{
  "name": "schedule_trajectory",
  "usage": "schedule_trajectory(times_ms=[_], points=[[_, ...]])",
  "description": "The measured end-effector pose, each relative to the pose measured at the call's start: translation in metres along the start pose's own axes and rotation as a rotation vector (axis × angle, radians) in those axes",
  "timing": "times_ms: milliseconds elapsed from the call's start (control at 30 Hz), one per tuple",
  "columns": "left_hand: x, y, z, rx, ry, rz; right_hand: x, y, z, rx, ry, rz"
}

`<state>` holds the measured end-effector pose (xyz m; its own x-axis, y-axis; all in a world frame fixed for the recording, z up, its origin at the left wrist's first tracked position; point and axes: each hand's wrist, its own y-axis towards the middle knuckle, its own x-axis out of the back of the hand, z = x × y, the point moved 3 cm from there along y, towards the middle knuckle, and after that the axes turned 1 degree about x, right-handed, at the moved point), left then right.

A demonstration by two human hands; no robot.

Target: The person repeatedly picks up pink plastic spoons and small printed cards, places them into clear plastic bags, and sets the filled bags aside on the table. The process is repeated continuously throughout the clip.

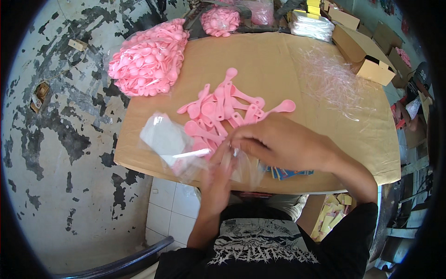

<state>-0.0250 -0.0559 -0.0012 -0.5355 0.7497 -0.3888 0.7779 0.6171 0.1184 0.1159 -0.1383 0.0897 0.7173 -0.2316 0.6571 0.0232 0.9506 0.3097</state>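
My left hand is closed on a thin clear plastic bag at the near edge of the table. My right hand reaches across from the right, its fingers pinched at the bag's top beside my left fingertips; the exact grip is partly hidden. Just beyond both hands lies a loose heap of pink plastic scoops. Left of my left hand is a white packet in clear film, partly over some scoops. Under my right wrist, small blue printed cards stick out.
A large clear sack of pink scoops stands at the table's far left. Loose clear plastic strands lie at right, near an open cardboard box. Stacked clear bags sit at the back. Below the table, a box holds yellow packets.
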Motion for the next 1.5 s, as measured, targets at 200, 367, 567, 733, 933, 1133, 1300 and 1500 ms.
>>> schedule_trajectory(times_ms=[200, 367, 567, 733, 933, 1133, 1300, 1500], points=[[-0.043, 0.029, 0.023, 0.082, -0.288, -0.034, 0.041, -0.055, -0.057, 0.184, -0.175, 0.009], [-0.05, 0.028, 0.036, 0.083, -0.208, -0.14, 0.049, -0.074, -0.084, -0.257, -0.212, 0.279], [-0.053, 0.035, 0.042, -0.044, -0.322, -0.254, 0.04, -0.079, -0.104, -0.167, -0.168, 0.062], [-0.049, 0.045, 0.04, -0.151, -0.301, -0.358, 0.041, -0.07, -0.097, -0.381, 0.174, -0.253], [-0.048, 0.051, 0.043, -0.233, -0.285, -0.367, 0.032, -0.069, -0.092, -0.369, 0.362, -0.312], [-0.05, 0.05, 0.049, -0.127, -0.228, -0.413, 0.017, -0.06, -0.087, -0.369, 0.398, -0.292], [-0.051, 0.049, 0.051, -0.06, -0.266, -0.526, 0.015, -0.059, -0.076, -0.308, 0.182, -0.233], [-0.052, 0.056, 0.043, -0.118, -0.449, -0.413, 0.024, -0.068, -0.086, -0.325, 0.404, -0.384]])
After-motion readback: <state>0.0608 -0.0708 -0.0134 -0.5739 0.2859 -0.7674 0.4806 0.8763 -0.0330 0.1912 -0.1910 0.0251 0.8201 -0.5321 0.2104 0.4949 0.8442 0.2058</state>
